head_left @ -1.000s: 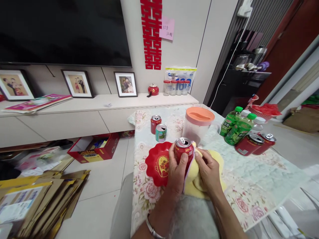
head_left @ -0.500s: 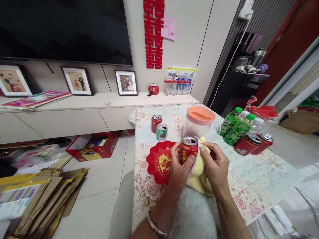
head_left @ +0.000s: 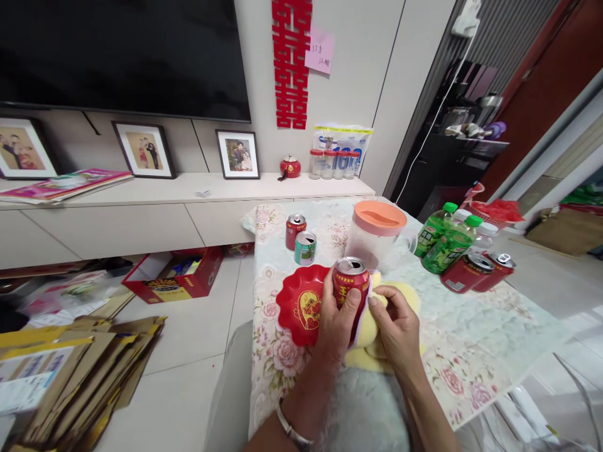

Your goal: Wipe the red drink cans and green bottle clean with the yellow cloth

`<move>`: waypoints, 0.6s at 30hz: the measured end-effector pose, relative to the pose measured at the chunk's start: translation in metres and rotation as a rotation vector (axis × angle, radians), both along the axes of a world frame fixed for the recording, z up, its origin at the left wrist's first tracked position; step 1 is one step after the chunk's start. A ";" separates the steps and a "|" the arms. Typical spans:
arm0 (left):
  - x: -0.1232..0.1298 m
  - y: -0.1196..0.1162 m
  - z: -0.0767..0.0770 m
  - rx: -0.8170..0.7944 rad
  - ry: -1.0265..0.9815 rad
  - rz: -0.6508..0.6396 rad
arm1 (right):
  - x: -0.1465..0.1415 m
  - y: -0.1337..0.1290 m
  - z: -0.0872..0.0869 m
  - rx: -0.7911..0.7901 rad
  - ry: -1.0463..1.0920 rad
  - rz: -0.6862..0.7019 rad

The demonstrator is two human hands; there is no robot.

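Note:
My left hand [head_left: 335, 320] is wrapped round a red drink can [head_left: 351, 279], its opened silver top facing up. A yellow cloth [head_left: 405, 298] with a lilac edge lies against the can's right side. My right hand [head_left: 398, 320] pinches that cloth near the can; the rest drapes down to the table. Just left of the can is a red scalloped plate [head_left: 294, 314] with a gold heart print, partly covered by my left hand. Behind the can stands a clear pitcher [head_left: 367, 242] with an orange lid.
Another red can [head_left: 295, 232] and a short green can [head_left: 305, 249] stand behind the plate. At right are green-capped bottles [head_left: 450, 248] and two more red cans [head_left: 466, 273]. The flowered tablecloth [head_left: 282, 370] covers the table. Flattened cardboard [head_left: 94, 376] lies on the floor.
The can has moved slightly left and toward me in my left hand. My right hand has shifted left with it, and the cloth now spreads out behind my right hand.

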State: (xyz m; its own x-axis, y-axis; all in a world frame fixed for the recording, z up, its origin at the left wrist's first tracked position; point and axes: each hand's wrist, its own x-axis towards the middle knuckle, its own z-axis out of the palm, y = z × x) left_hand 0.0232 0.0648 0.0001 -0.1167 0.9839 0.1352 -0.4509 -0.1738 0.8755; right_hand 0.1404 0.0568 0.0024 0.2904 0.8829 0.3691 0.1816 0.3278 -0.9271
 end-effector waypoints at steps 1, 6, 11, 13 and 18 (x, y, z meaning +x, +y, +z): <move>0.000 0.001 -0.001 -0.002 0.005 0.013 | 0.001 -0.001 -0.003 -0.012 0.000 0.006; 0.001 0.001 -0.002 0.005 0.062 -0.003 | 0.003 -0.004 -0.003 -0.033 0.004 0.000; 0.006 -0.002 -0.002 0.034 0.055 -0.074 | 0.004 -0.004 0.025 0.075 -0.045 -0.060; 0.008 -0.003 -0.001 0.054 0.015 -0.102 | 0.004 -0.002 0.033 0.132 -0.075 -0.075; 0.007 -0.005 0.005 0.077 -0.029 -0.047 | 0.000 0.002 0.018 0.118 -0.027 -0.079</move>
State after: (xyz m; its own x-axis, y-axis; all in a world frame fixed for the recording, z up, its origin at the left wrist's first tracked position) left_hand 0.0300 0.0595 0.0046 -0.0754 0.9753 0.2076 -0.4852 -0.2178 0.8468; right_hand 0.1401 0.0585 0.0201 0.3456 0.8075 0.4780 0.2358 0.4183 -0.8772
